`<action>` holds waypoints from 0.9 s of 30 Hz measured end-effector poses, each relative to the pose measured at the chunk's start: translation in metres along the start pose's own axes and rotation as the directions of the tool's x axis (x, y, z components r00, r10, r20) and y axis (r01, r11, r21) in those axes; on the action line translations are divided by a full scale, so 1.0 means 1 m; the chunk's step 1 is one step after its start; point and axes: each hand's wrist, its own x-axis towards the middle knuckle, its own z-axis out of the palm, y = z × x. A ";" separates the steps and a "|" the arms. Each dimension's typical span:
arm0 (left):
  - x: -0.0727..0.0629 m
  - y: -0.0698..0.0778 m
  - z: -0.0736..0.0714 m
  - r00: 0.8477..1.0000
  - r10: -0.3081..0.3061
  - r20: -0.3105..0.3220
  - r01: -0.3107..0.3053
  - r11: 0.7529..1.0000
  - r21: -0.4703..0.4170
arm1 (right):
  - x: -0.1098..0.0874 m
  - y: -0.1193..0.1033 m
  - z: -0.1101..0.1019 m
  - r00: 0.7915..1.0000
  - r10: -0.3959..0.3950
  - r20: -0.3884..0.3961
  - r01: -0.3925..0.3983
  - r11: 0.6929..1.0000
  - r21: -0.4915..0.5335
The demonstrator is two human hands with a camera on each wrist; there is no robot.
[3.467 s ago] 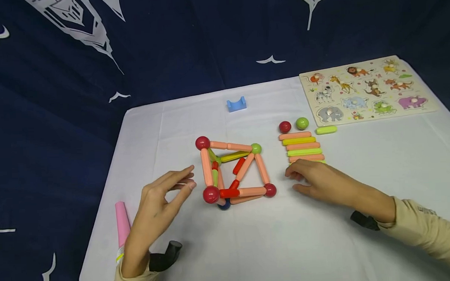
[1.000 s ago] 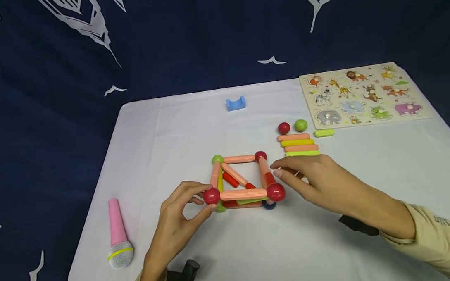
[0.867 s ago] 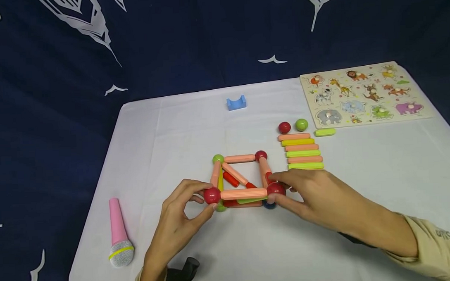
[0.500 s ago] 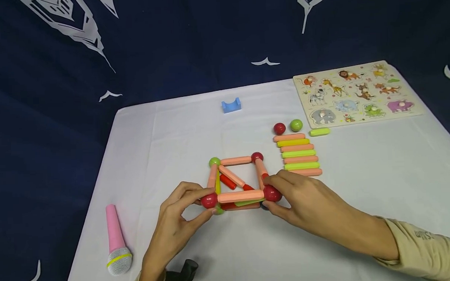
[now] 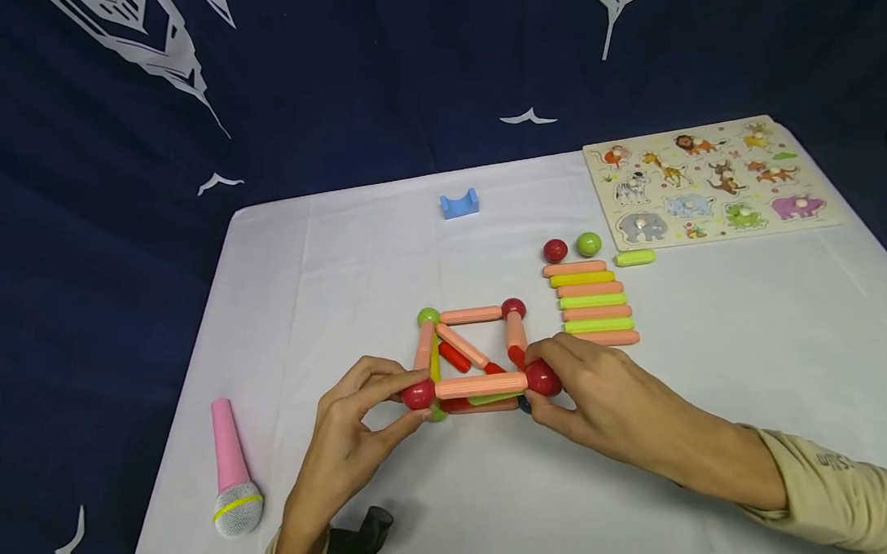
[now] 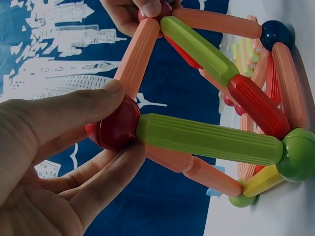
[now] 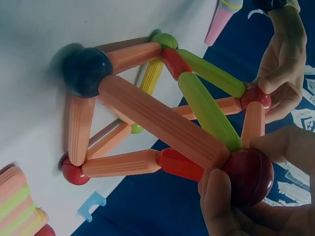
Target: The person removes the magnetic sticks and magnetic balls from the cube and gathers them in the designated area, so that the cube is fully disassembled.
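Note:
A toy frame of coloured rods and balls stands on the white table, its raised front bar a peach rod [image 5: 480, 386]. My left hand [image 5: 353, 410] pinches the red ball [image 5: 417, 394] at that bar's left end between thumb and fingers. At its right end, my right hand [image 5: 602, 394] pinches a second, larger-looking red ball [image 5: 544, 378]. Lime and red rods slope from these balls to a green ball [image 6: 298, 155] on the table. A dark blue ball [image 7: 87, 72] forms another lower corner. Behind sit a green ball and a red ball [image 5: 514, 309], joined by a peach rod.
Several loose rods [image 5: 597, 302] lie in a row right of the frame, with a red and a green ball [image 5: 589, 244] behind them. An animal puzzle board [image 5: 712, 182] fills the back right. A blue block [image 5: 460, 204] and a pink microphone [image 5: 233, 472] also lie there.
The frame has been turned since the earliest picture. Both hands were apart from it then; the left took a red ball first, then the right closed on the other.

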 end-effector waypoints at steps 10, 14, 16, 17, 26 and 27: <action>-0.003 0.001 0.002 1.000 0.005 -0.009 -0.005 1.000 0.014 | 0.000 0.003 0.000 0.999 -0.043 -0.013 0.044 0.999 0.032; -0.004 0.000 0.000 0.999 -0.003 -0.037 0.003 1.000 0.018 | 0.000 0.006 -0.002 0.999 -0.035 -0.025 0.035 0.999 0.021; -0.004 -0.001 -0.001 0.999 -0.004 -0.051 0.005 1.000 0.017 | 0.000 0.007 -0.003 0.999 -0.020 -0.027 0.020 1.000 0.020; -0.004 -0.002 -0.001 0.998 -0.005 -0.056 0.006 1.000 0.015 | 0.000 0.007 -0.003 0.999 -0.013 -0.030 0.013 1.000 0.021; 0.000 -0.004 0.005 0.994 0.063 -0.092 -0.058 0.997 0.056 | 0.005 0.008 -0.003 1.000 -0.010 -0.028 0.011 1.000 0.021; 0.001 -0.004 0.006 0.993 0.069 -0.096 -0.064 0.996 0.060 | 0.005 0.008 -0.004 1.000 -0.009 -0.026 0.010 1.000 0.018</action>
